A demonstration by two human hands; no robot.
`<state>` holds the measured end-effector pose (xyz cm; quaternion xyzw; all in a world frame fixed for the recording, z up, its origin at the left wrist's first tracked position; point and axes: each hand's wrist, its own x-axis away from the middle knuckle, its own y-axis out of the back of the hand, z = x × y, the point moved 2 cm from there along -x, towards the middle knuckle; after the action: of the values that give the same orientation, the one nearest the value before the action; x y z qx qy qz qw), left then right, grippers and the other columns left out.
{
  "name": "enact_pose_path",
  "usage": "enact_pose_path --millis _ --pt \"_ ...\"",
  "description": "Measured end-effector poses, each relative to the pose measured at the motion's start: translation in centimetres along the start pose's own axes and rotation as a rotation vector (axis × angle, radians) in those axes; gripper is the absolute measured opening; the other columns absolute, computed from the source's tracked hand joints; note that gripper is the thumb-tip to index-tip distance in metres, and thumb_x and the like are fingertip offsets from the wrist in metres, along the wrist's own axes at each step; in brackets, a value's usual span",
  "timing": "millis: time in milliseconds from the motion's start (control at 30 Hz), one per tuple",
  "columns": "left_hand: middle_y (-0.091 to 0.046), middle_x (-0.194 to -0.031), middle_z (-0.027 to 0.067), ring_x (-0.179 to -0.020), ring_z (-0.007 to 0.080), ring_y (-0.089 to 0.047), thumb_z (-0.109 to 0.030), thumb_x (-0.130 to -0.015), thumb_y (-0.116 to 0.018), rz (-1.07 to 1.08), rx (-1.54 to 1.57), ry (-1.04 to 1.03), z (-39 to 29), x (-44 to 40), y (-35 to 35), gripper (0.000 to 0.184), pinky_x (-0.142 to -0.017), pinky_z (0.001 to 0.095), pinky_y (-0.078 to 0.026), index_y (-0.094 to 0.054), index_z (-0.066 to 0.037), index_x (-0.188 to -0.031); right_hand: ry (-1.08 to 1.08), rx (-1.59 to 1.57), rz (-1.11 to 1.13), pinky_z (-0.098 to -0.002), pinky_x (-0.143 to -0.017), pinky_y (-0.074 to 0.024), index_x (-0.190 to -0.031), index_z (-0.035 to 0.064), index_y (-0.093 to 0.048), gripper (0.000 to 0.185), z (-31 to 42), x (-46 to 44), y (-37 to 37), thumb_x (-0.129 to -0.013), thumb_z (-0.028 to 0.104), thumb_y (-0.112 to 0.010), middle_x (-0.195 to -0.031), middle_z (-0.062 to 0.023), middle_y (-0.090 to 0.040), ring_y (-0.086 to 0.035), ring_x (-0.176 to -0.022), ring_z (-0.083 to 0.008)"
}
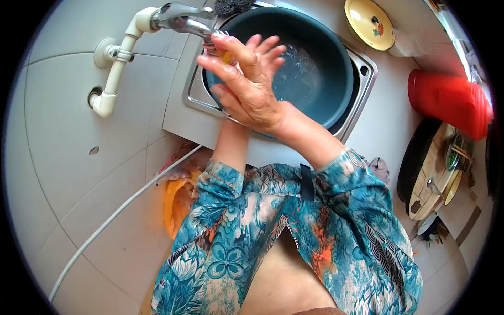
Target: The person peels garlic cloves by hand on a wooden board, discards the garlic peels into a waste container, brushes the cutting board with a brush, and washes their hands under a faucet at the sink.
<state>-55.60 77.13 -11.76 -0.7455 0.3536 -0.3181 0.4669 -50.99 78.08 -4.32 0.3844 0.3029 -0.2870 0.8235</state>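
Note:
My right hand (247, 86) lies across my left hand just beneath the spout of a chrome faucet (184, 22). Its fingers are stretched apart toward the spout. Behind it, the spread fingers of my left hand (269, 51) show over a dark round basin (315, 68); its palm is mostly hidden. A thin bracelet (231, 116) circles the left wrist. Something small and yellow (226, 56) shows by the spout, partly covered by the right fingers; I cannot tell what it is. Some water with bubbles is visible in the basin.
The basin sits in a metal sink (362, 79). A dark scrubber (233, 6) is behind the faucet, and a yellow enamel plate (370, 23) lies beyond. At right are a red container (449, 102) and a wooden board (428, 178). An orange bag (176, 202) is below left.

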Motion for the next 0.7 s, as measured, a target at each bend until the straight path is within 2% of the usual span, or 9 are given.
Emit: enact_pose_path --millis 67,133,267,367,467,500,533,600,700 --pt "-0.028 -0.136 0.0289 -0.121 0.0426 -0.036 -0.045 -0.088 -0.045 0.205 0.312 0.140 1.2 0.8 -1.2 0.067 -0.097 0.0465 -0.038 -0.025 0.000 -0.133 -0.077 -0.134 0.014 -0.0426 -0.101 -0.0291 -0.124 0.0085 -0.050 0.051 -1.2 0.5 -0.4 -0.074 -0.001 -0.056 -0.133 -0.0162 -0.038 -0.041 -0.121 -0.0334" --pt "-0.027 -0.137 0.0274 -0.122 0.0405 -0.036 -0.047 -0.090 -0.039 0.281 -0.054 0.021 1.6 1.2 -0.9 0.069 -0.097 0.0457 -0.038 -0.017 -0.002 -0.138 -0.023 -0.033 -0.005 -0.0434 -0.101 -0.0287 -0.129 0.0077 -0.043 0.054 -2.9 1.5 -0.3 -0.076 0.003 -0.053 -0.131 -0.0175 -0.040 -0.042 -0.120 -0.0344" --pt "-0.028 -0.137 0.0253 -0.124 0.0389 -0.034 -0.050 -0.091 -0.032 0.175 -0.116 0.019 1.8 2.2 0.8 0.068 -0.100 0.0441 -0.035 -0.015 -0.006 -0.140 -0.240 -0.079 -0.052 -0.0433 -0.087 -0.0371 -0.099 0.0018 -0.055 0.032 -4.2 4.7 -1.2 -0.074 0.021 -0.057 -0.101 -0.0167 -0.054 -0.051 -0.095 -0.0349" --pt "-0.030 -0.137 0.0233 -0.125 0.0381 -0.033 -0.048 -0.093 -0.027 -0.005 -0.014 -0.029 2.9 2.8 2.2 0.061 -0.102 0.0424 -0.032 -0.022 -0.007 -0.137 -0.268 -0.044 0.049 -0.0436 -0.084 -0.0370 -0.095 0.0015 -0.055 0.031 -5.1 5.8 -0.7 -0.074 0.025 -0.057 -0.096 -0.0163 -0.053 -0.051 -0.091 -0.0345" --pt "-0.026 -0.141 0.0169 -0.127 0.0316 -0.033 -0.048 -0.093 -0.027 0.077 -0.279 0.022 3.6 3.5 1.7 0.056 -0.103 0.0411 -0.031 -0.020 -0.017 -0.139 -0.312 -0.022 0.150 -0.0439 -0.081 -0.0370 -0.091 0.0013 -0.054 0.032 -5.4 6.9 -0.4 -0.075 0.028 -0.056 -0.091 -0.0160 -0.052 -0.051 -0.087 -0.0340" --pt "-0.030 -0.139 0.0148 -0.126 0.0295 -0.034 -0.047 -0.094 -0.028 0.026 -0.168 0.057 3.5 3.6 1.6 0.054 -0.102 0.0399 -0.031 -0.022 -0.016 -0.137 -0.241 0.014 0.131 -0.0440 -0.080 -0.0372 -0.088 0.0018 -0.054 0.026 -6.2 6.7 -0.4 -0.076 0.025 -0.053 -0.089 -0.0156 -0.053 -0.050 -0.086 -0.0339" --pt "-0.037 -0.133 0.0178 -0.122 0.0357 -0.037 -0.045 -0.094 -0.026 -0.093 -0.141 -0.028 3.8 3.3 0.5 0.053 -0.102 0.0425 -0.032 -0.032 -0.006 -0.129 -0.171 0.051 0.109 -0.0442 -0.079 -0.0373 -0.086 0.0023 -0.054 0.022 -7.1 6.6 -0.4 -0.078 0.023 -0.051 -0.087 -0.0151 -0.053 -0.050 -0.086 -0.0338" --pt "-0.042 -0.126 0.0182 -0.119 0.0319 -0.040 -0.045 -0.094 -0.028 -0.147 -0.069 0.043 4.3 3.7 1.9 0.052 -0.101 0.0435 -0.034 -0.034 -0.006 -0.128 -0.197 0.237 0.177 -0.0413 -0.082 -0.0381 -0.087 0.0027 -0.055 0.019 -7.6 7.0 -1.1 -0.080 0.018 -0.047 -0.088 -0.0160 -0.056 -0.052 -0.088 -0.0336" --pt "-0.042 -0.122 0.0195 -0.106 0.0250 -0.051 -0.045 -0.093 -0.033 0.083 -0.004 0.104 3.3 3.0 4.0 0.056 -0.086 0.0388 -0.047 -0.027 -0.005 -0.132 -0.392 -0.032 0.064 -0.0385 -0.081 -0.0415 -0.087 0.0055 -0.060 0.027 -3.6 6.8 -2.0 -0.069 0.025 -0.062 -0.080 -0.0150 -0.059 -0.056 -0.086 -0.0301"
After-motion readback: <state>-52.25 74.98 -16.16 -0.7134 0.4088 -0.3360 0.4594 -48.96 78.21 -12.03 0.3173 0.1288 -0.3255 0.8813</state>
